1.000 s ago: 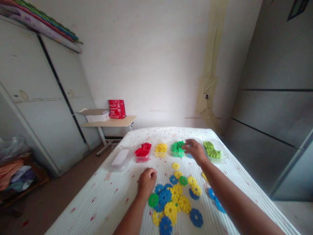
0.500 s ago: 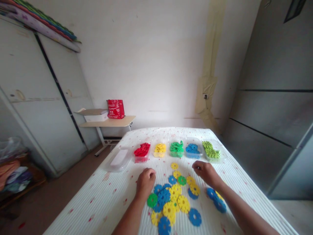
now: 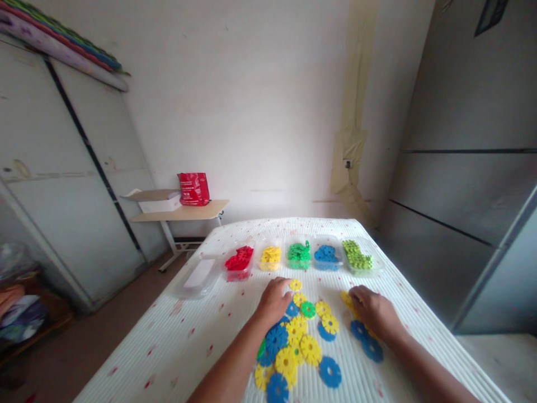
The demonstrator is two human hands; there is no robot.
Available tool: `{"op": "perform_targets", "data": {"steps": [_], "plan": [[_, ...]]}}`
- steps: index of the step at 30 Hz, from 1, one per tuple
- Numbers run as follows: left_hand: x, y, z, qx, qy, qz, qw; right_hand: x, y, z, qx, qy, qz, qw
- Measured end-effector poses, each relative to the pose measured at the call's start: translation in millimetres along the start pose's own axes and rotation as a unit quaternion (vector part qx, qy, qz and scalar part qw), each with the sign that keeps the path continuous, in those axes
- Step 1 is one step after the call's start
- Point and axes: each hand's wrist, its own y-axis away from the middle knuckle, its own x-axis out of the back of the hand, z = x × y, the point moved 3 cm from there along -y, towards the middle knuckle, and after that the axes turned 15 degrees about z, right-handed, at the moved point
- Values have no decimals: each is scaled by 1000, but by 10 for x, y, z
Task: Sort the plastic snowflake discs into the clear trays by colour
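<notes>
My left hand is over the left side of a loose spread of flower-shaped plastic discs. Its thumb and forefinger are apart, close to a single yellow disc at the far end of the spread. On the right, my right hand has its fingers curled over a yellow disc, partly hidden by the fingers. Blue discs lie just below that hand. Between my arms are more yellow discs, a green disc and a blue disc, some overlapping.
Clear tubs stand in a row beyond my hands, with red pieces, yellow pieces, green pieces, blue pieces and lime pieces. A clear container with a white slab is at left. A side table bears a red bag.
My left hand has moved forward and right, and its fingers have parted near the far yellow disc. My right hand has come back and right, onto a yellow disc.
</notes>
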Motion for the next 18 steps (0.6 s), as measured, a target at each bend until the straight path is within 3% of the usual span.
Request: {"op": "perform_targets", "data": {"steps": [8,14,18], "plan": [[-286,-216,146,102,-75,11,992,-24,24,-80,20,14,0,1000],[-202,-245,29,167,-6,15,986,-15,20,-78,14,6,-4,1000],[-104,-221,-89,188,96,-30,977,-10,5,-100,11,-9,-5,1000]]}}
